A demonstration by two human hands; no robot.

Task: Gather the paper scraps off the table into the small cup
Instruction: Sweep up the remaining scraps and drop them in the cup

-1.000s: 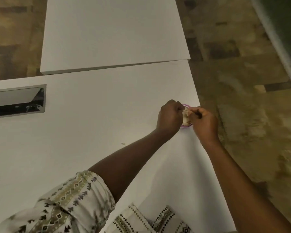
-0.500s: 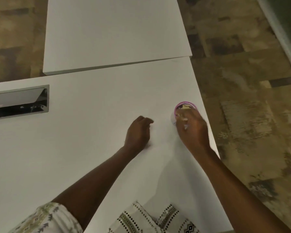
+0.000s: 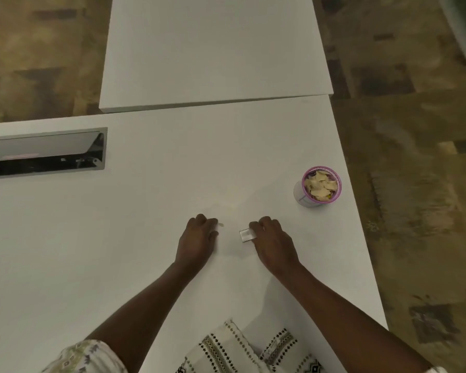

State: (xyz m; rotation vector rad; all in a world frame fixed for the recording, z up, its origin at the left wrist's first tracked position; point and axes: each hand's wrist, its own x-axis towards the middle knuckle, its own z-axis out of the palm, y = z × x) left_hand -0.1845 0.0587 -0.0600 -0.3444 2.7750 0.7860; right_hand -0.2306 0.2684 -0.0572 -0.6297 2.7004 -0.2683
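A small cup with a pink rim stands near the right edge of the white table. It is filled with several beige paper scraps. My left hand rests on the table in the middle, fingers curled, and a tiny scrap lies just off its fingertips. To its right, my right hand pinches a small pale rectangular scrap at its fingertips, low over the table. Both hands are well to the left of and nearer than the cup.
A dark metal-framed cable slot is set into the table at the left. A second white table butts against the far side. The table's right edge drops to patterned floor just past the cup. Patterned cloth lies at the near edge.
Both hands have left the cup and moved back left toward me. The cup now stands uncovered. My right hand now has a pale rectangular scrap at its fingertips.
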